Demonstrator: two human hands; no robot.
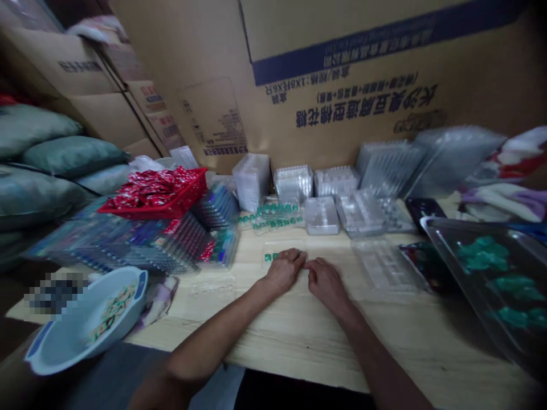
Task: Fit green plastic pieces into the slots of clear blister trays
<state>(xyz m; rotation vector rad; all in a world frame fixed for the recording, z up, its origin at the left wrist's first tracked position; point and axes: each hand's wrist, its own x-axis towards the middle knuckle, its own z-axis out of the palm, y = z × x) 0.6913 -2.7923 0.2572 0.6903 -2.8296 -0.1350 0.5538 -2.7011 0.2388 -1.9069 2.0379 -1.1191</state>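
A small clear plastic tray with little green pieces in its slots lies on the table in front of me. My left hand is over its right part, fingers closed together on the tray and hiding some of the pieces. Close beside it, at the tray's right end, my right hand is curled with its fingertips pinched; whatever is between them is too small to make out. Behind the hands are more clear trays filled with green pieces. An unfilled clear tray lies to the left.
Stacked clear trays line the back, before a large cardboard box. At left, a red basket of red packets tops packed trays; a light-blue basin is nearer. A tray with green lumps stands right.
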